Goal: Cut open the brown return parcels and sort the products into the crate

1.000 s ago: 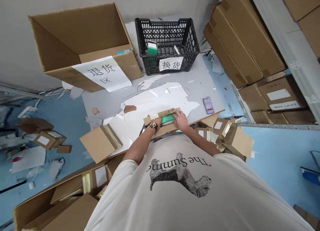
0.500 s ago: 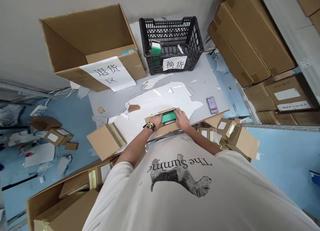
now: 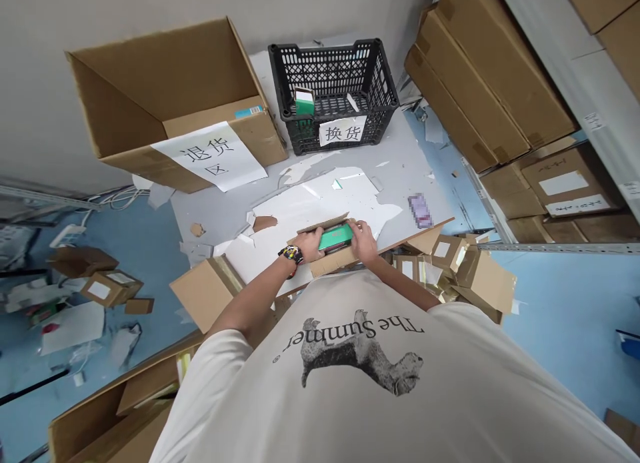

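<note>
We cannot see much of our own fingers: the left hand (image 3: 309,244) and right hand (image 3: 363,241) are small at the near edge of the bench (image 3: 400,166), and our shirt (image 3: 360,369) cuts off everything nearer. Whatever is printed on the green box (image 3: 336,237) is too small to read. It is a flat, bright green packet with a darker edge, lying tilted inside a small open carton (image 3: 327,253) whose flaps stand up behind it. Our left hand curls closed on the green box's left end, and the right hand grips its right end, so it sits between both palms, just above the carton. Farther back stand a black crate (image 3: 334,69) and a big open cardboard box (image 3: 165,96), each with a paper sign.
</note>
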`<state>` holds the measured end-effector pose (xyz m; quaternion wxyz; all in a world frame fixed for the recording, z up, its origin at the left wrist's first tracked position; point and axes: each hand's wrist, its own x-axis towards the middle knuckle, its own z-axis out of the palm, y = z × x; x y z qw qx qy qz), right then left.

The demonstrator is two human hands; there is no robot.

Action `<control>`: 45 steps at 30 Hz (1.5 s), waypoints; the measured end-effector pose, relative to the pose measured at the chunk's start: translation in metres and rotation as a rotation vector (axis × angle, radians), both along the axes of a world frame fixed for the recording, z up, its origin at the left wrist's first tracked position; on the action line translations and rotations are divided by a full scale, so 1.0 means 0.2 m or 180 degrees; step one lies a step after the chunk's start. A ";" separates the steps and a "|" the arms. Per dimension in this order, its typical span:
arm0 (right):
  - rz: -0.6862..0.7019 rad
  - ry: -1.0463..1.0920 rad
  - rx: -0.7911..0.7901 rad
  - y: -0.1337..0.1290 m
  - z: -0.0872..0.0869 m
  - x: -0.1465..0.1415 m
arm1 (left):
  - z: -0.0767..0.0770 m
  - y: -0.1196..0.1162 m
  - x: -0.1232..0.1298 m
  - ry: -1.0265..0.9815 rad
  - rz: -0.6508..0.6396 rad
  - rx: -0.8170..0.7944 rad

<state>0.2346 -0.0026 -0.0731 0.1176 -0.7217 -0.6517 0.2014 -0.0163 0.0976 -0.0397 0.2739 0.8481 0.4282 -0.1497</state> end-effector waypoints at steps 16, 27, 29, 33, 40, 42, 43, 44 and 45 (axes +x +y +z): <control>-0.1518 0.2083 -0.0515 0.03 -0.10 0.05 | -0.02 0.01 -0.21 -0.1989 0.1882 -0.0591; -0.2376 0.2177 -0.0246 0.38 0.00 -0.02 | -0.05 -0.22 -0.08 -0.4498 0.3309 -0.2109; -0.2496 0.2203 -0.0156 0.49 0.01 -0.01 | -0.02 -0.23 -0.08 -0.4613 0.3299 -0.2060; -0.2584 0.2167 -0.0243 0.67 0.01 0.00 | 0.00 -0.25 -0.08 -0.4658 0.3267 -0.1962; -0.2521 0.2206 -0.0407 0.75 -0.08 -0.01 | -0.06 -0.33 -0.06 -0.4656 0.3441 -0.1951; -0.2320 0.2249 -0.0538 0.72 -0.09 0.01 | -0.09 -0.35 -0.03 -0.4580 0.3435 -0.1937; -0.2210 0.2235 -0.0567 0.70 -0.09 0.03 | -0.10 -0.35 -0.01 -0.4537 0.3430 -0.1935; -0.2110 0.2180 -0.0555 0.67 -0.09 0.05 | -0.11 -0.36 0.00 -0.4499 0.3428 -0.1934; -0.2018 0.2087 -0.0489 0.65 -0.09 0.08 | -0.13 -0.37 0.02 -0.4469 0.3426 -0.1928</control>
